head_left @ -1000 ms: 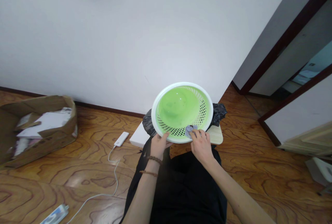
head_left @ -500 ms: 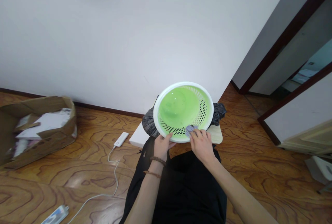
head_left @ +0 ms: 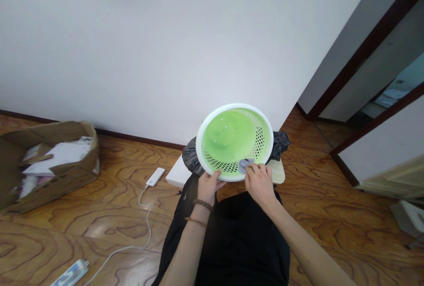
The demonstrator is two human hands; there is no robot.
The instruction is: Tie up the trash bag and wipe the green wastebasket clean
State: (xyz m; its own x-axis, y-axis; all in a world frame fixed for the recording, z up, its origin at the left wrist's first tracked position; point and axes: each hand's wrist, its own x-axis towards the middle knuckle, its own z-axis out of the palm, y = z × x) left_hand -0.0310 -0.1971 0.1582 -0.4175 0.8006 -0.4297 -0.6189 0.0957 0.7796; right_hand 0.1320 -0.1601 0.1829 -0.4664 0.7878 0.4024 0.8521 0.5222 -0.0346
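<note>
A round green-and-white plastic basket (head_left: 228, 133) with a perforated wall is tilted so that its inside faces me. My left hand (head_left: 209, 185) grips its near rim, thumb inside and fingers mostly hidden underneath. At the near right of the rim, my right hand (head_left: 260, 184) holds a small grey cloth (head_left: 245, 165) in its closed fingers. The cloth rests against the perforated inner wall. Black plastic bags (head_left: 192, 157) show on both sides behind the basket.
A white box (head_left: 175, 173) and a pale board (head_left: 277, 172) stick out beneath the basket. On the wooden floor lie a white power bank (head_left: 155, 177) with a cable and a power strip (head_left: 71, 273). An open cardboard box (head_left: 66, 180) of papers stands left. A wall (head_left: 165, 47) rises ahead.
My right hand and the cloth have shifted very slightly to the right along the basket's inner wall. The left hand keeps its hold on the rim.
</note>
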